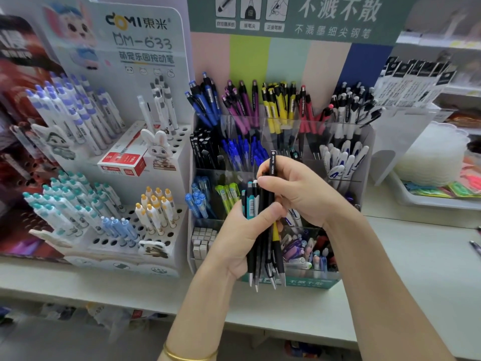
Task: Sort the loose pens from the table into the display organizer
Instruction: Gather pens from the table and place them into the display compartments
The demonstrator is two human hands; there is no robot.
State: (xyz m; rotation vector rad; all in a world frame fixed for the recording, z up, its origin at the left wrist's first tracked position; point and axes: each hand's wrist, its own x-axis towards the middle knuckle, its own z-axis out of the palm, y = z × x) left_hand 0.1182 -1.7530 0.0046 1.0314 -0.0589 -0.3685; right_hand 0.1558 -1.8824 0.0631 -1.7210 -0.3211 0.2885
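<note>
Item: bundle of slim plastic pens (263, 254), mostly black barrels with metal tips pointing down, one yellow-banded, one teal with a barcode sticker. We held it upright in front of the organizer's lower tiers. Our left hand (242, 238) gripped it, fingers curled round the barrels, thumb pressed across the front. Our right hand (299, 188) pinched one matte black pen (273, 162) that stood higher than the rest; its white print was too small to read.

Item: tiered clear acrylic display organizer (346, 131), compartments sorted by colour: blue, purple, yellow, red, black-and-white. Its green header card (312, 14) read "不溅不散".

Item: white perforated cardboard stand (145, 48), left of the organizer, printed "DOMI 東米" and "DM-633". A red-and-white carton (125, 157) lay on its shelf.

Item: thin gold bangle (187, 354), on our left wrist.

Both displays stood on a pale, smooth desk (416, 256).
</note>
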